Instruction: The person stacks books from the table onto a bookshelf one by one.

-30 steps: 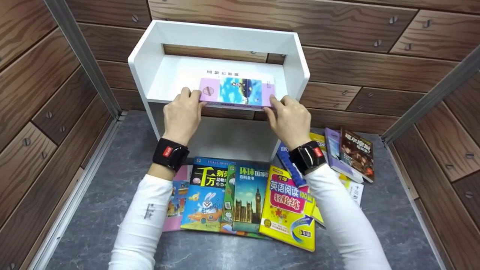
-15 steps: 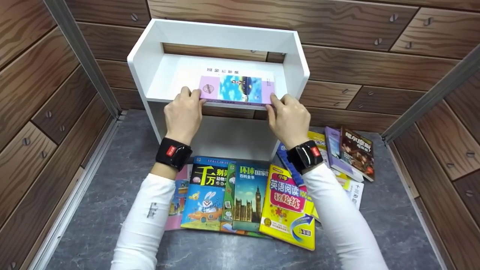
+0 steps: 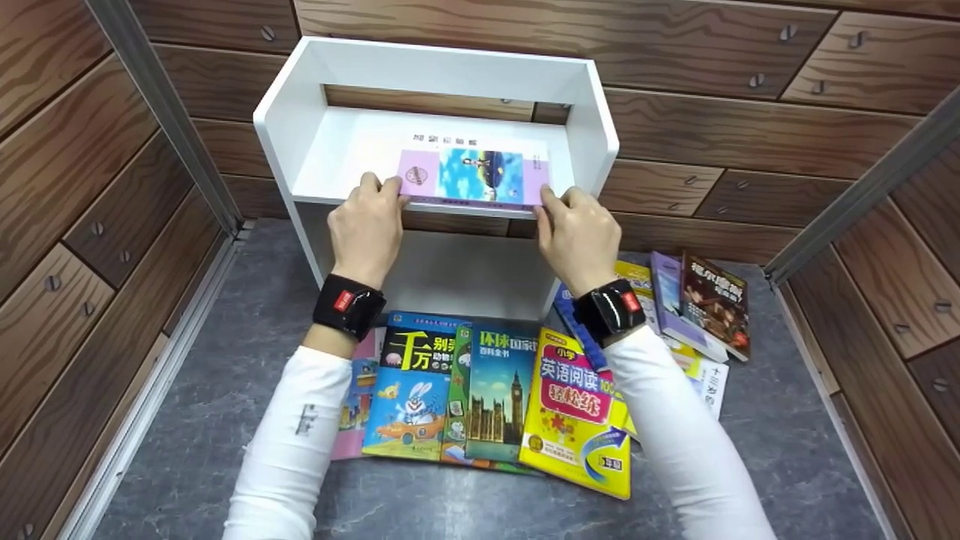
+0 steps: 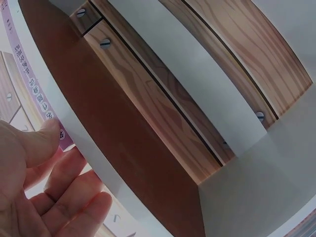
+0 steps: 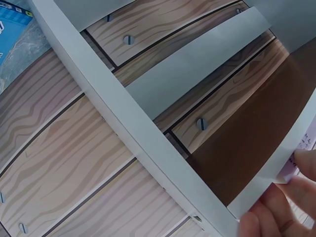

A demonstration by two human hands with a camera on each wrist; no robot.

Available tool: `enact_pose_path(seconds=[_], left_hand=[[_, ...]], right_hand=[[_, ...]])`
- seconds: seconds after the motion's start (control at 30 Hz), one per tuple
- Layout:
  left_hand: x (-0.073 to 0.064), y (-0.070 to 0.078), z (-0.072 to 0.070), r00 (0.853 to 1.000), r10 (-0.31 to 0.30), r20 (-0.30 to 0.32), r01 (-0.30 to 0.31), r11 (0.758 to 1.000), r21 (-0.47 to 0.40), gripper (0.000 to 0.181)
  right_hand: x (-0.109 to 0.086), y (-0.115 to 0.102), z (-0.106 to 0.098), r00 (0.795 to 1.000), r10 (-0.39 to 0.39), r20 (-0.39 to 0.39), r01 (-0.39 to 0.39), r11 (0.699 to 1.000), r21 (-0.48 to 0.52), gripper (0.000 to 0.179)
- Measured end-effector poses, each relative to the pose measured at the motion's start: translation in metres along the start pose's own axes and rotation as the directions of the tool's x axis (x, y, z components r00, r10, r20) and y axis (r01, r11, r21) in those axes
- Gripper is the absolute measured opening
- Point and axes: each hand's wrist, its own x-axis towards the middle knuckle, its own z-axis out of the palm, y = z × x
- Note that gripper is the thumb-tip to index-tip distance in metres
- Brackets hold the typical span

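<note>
A book [image 3: 480, 176] with a purple, white and blue cover lies flat at the front of the white shelf's [image 3: 360, 135] upper board, its spine facing me. My left hand [image 3: 366, 229] pinches its left end between thumb and fingers. At the right end, my right hand [image 3: 581, 232] grips it in the same way. In the left wrist view, the left thumb [image 4: 42, 143] presses the purple spine [image 4: 37, 86] just above the board's front edge. Only a corner of the purple book [image 5: 291, 168] shows by the right fingers in the right wrist view.
On the grey floor [image 3: 420, 502] before the shelf lie several books: a rabbit-cover book [image 3: 412, 405], a clock-tower book [image 3: 495, 405] and a yellow book [image 3: 574, 427]. A brown book [image 3: 716, 304] overlaps others at right. Wood-patterned walls [image 3: 712, 45] surround the shelf.
The book has slid slightly back and down onto the upper board, its spine now close to the front edge. Both hands have kept their hold and moved a little with it.
</note>
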Motion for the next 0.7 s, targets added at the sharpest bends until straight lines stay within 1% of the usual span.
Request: enact_pose_path(seconds=[0.43,0.6,0.7], left_hand=[[-0.0009,-0.0015,-0.0004,1.000,-0.018,0.017,0.018,1.000,0.008,0.032],[-0.0038,-0.0031,0.0011,1.000,-0.013,0.019,0.013,1.000,0.000,0.035],[-0.0075,-0.0034,0.0020,0.999,-0.007,0.033,0.008,1.000,-0.013,0.041]], right_hand=[[-0.0015,0.0010,0.0008,1.000,0.001,0.000,-0.001,1.000,0.018,0.036],[-0.0043,0.0025,-0.0010,1.000,0.004,0.028,-0.005,1.000,0.021,0.046],[-0.0071,0.0046,-0.0027,0.999,0.008,0.042,-0.010,1.000,0.026,0.055]])
